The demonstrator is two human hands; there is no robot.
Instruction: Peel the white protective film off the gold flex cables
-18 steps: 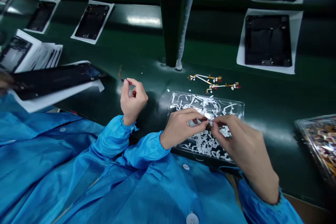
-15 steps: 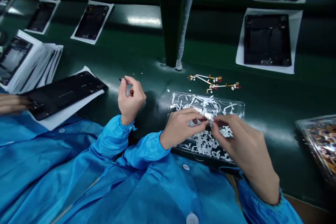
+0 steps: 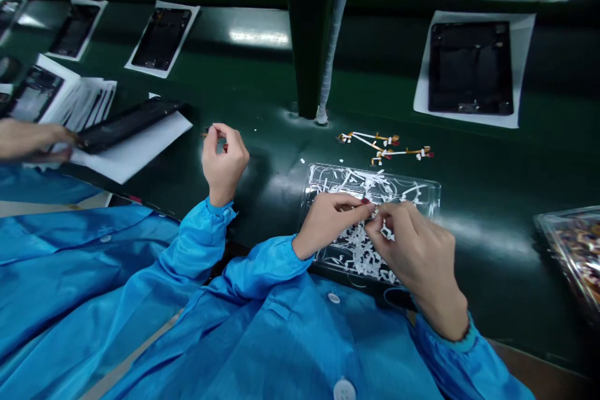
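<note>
My left hand (image 3: 328,220) and my right hand (image 3: 415,253) meet fingertip to fingertip over a clear plastic tray (image 3: 429,190) full of white paper scraps. Together they pinch a small flex part (image 3: 374,211) with a white strip on it; it is mostly hidden by my fingers. Two finished-looking flex cables (image 3: 387,145), orange and white, lie on the green belt just beyond the tray. Both my sleeves are blue.
A co-worker's hand (image 3: 224,159) at left pinches a small part; their other hand (image 3: 32,139) holds a black panel (image 3: 126,123) over white paper. More black panels on paper (image 3: 471,69) lie on the belt. A green post (image 3: 307,31) stands centre. A tray of parts (image 3: 569,253) sits right.
My fingertips have drawn closer together and shifted slightly left over the tray. The co-worker has tilted the black panel up and pulled it left; their near hand moved a little left.
</note>
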